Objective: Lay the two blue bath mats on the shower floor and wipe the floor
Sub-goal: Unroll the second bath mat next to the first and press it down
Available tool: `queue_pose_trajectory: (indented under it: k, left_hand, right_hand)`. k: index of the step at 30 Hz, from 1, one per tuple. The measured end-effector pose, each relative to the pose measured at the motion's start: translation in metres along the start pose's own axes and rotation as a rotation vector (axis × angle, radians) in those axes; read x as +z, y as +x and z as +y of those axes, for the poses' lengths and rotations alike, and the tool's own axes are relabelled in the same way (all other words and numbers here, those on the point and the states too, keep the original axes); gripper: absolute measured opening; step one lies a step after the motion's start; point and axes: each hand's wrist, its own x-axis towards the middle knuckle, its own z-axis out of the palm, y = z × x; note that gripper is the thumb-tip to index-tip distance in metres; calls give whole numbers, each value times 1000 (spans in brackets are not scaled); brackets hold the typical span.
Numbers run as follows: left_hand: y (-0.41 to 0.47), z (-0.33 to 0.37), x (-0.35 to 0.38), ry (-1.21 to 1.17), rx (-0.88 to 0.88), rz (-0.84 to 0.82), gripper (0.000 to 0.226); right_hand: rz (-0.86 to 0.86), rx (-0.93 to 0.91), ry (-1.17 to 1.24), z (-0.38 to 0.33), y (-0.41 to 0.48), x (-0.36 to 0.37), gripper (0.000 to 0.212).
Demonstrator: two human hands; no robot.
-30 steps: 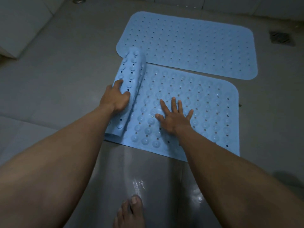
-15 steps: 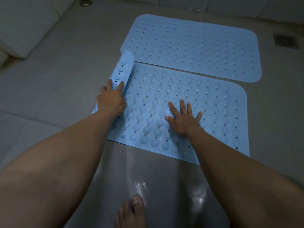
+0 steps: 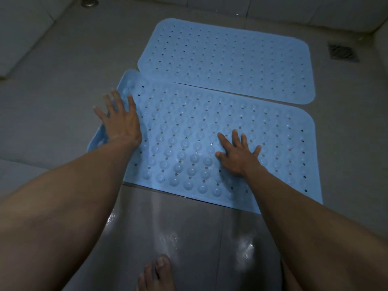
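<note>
Both blue mats are down on the shower floor (image 3: 63, 91), so the laying part looks almost done. The far mat (image 3: 228, 59) lies flat near the back wall, with the drain (image 3: 342, 53) off to its right side. The near mat (image 3: 220, 143) is spread out just in front of it, and their long edges look to be touching or a tiny bit overlapped. Only the left end of the near mat is not flat; its edge curls up a little there. That end is being pressed down by the left hand (image 3: 121, 122), which is open with its fingers spread wide. The right hand (image 3: 239, 154) is laid flat on the middle of the same mat, fingers spread too. Nothing is pinched or held by either hand. A bare foot (image 3: 157, 274) is seen on the wet, shiny floor just in front of the near mat. No cloth or sponge can be seen, so the wiping seems not to be started yet.
</note>
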Motion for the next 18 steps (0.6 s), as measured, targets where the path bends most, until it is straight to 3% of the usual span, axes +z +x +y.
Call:
queue_pose_trajectory:
  k: [3, 6, 11, 15, 18]
  left_hand:
    - [7, 3, 9, -149, 116, -216, 78]
    - [12, 1, 22, -289, 85, -457, 80]
    - [14, -4, 12, -328, 76, -392, 89]
    - [26, -10, 20, -357, 66, -459, 106]
    - [32, -9, 25, -345, 75, -463, 105]
  right_hand:
    - [18, -12, -3, 1, 0, 1, 65]
    - [39, -22, -4, 2, 0, 4, 66]
    - [90, -12, 4, 4, -1, 6, 73]
    - [97, 174, 43, 20, -8, 3, 105]
    - [34, 238, 109, 30, -12, -2, 114]
